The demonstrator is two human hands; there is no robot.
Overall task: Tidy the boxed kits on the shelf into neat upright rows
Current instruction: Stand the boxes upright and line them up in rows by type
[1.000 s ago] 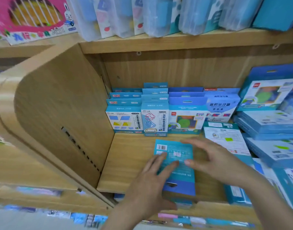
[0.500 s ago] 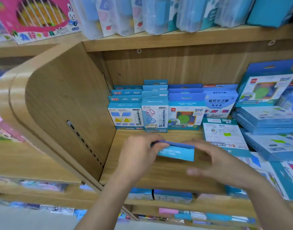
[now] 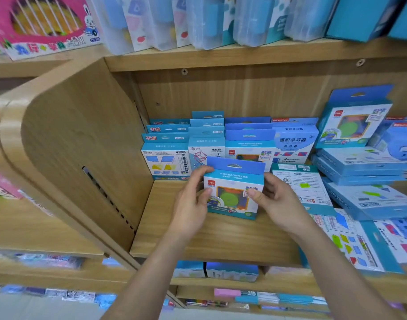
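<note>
Wooden shelf board (image 3: 197, 241): 4 upright rows of boxed kits (image 3: 165, 158) along the back, faces forward, each several deep. 1 kit box (image 3: 234, 192) is upright mid-board just in front of row 3; can't tell if its base sits on the board. Right side: 1 flat box (image 3: 301, 188) lies back-side up beside the rows, a flat stack (image 3: 359, 167) has 1 upright box (image 3: 352, 121) at its back, and more loose flat boxes (image 3: 359, 245) overhang the front edge.
</note>
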